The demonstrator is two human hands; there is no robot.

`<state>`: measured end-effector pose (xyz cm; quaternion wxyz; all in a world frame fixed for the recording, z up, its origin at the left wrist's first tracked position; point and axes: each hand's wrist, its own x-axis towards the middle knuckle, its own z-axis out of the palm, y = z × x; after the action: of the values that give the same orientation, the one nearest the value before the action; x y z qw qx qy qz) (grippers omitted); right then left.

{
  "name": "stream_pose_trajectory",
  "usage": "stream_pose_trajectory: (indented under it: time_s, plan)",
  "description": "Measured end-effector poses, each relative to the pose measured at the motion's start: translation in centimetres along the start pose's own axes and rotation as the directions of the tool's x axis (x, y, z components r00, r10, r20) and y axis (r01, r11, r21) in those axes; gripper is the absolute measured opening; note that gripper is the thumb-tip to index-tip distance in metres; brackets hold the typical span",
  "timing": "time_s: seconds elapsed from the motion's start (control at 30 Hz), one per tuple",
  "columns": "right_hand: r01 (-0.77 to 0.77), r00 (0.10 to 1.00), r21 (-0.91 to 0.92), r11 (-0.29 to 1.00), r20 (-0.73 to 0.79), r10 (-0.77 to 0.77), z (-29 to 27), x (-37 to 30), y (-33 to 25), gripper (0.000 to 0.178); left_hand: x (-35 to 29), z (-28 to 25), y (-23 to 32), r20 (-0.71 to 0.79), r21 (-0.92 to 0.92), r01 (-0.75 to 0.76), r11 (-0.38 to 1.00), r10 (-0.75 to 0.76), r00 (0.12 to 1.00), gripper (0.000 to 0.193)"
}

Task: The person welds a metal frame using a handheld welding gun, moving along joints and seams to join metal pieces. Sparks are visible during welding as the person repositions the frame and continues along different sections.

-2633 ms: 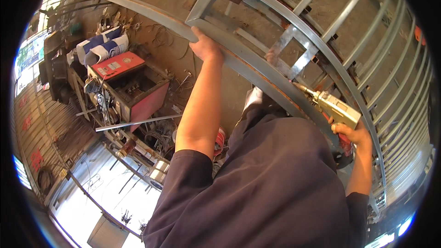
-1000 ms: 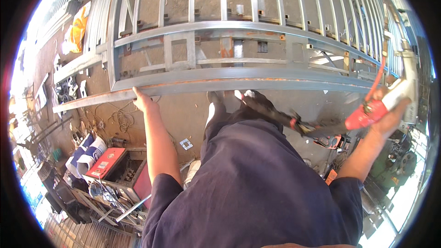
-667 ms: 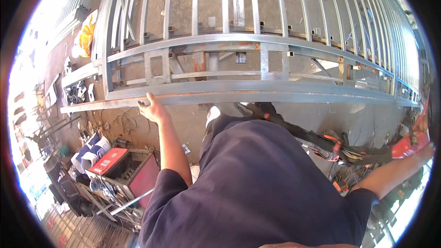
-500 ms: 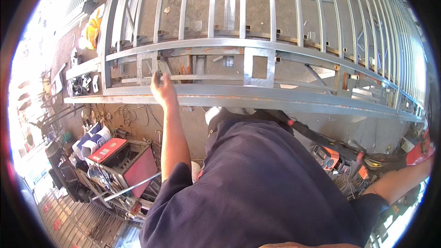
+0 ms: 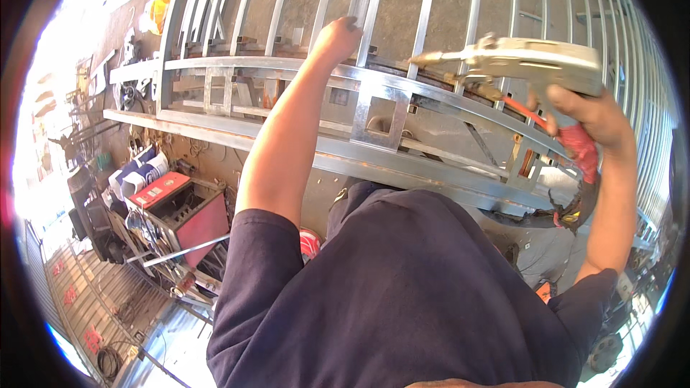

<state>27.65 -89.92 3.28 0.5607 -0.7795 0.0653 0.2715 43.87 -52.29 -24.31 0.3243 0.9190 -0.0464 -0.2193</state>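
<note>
A silvery welding gun (image 5: 532, 61) is held up over the metal frame in my right hand (image 5: 596, 118), fingers wrapped round its red-taped grip. Its nozzle points left across the upright bars, and a dark cable trails down from the handle. My left arm reaches forward over the frame's rails. My left hand (image 5: 338, 39) is closed beside a vertical bar (image 5: 368, 11); a small dark thing shows at its fingertips, too small to name. Below lies the galvanized steel frame (image 5: 302, 66), with a square plate (image 5: 381, 116) having a square cut-out between two rails.
A red-topped machine box (image 5: 176, 208) stands at the lower left beside blue-and-white rolls (image 5: 140, 172). An orange-yellow bag (image 5: 159, 3) lies past the frame's left end. Cables (image 5: 568, 215) hang at the right, and a thin metal bar (image 5: 187, 250) juts out by the box.
My right hand has come from the far right edge to over the frame, bringing the welding gun into view. My left hand has moved forward and right, from the lower rails to the bars.
</note>
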Motion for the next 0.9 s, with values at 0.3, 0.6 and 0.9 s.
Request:
stream_pose_trajectory:
  time_s: [0.3, 0.6, 0.9]
  plan:
    - [-0.256, 0.942, 0.095, 0.962, 0.249, 0.226, 4.3, 14.3, 5.8, 0.047, 5.1, 1.2, 1.1, 0.177, 0.2, 0.045, 0.979, -0.081, 0.981, 0.044]
    - [-0.313, 0.918, 0.185, 0.931, 0.311, 0.247, 6.4, 20.0, 9.5, 0.062, 6.1, 0.5, 0.6, 0.269, 0.199, 0.146, 0.969, -0.197, 0.943, 0.051]
    - [-0.328, 0.9, 0.138, 0.935, 0.345, 0.265, 6.1, 20.8, 10.2, 0.058, 5.8, -0.3, 1.6, 0.265, 0.162, 0.163, 0.973, -0.202, 0.943, 0.051]
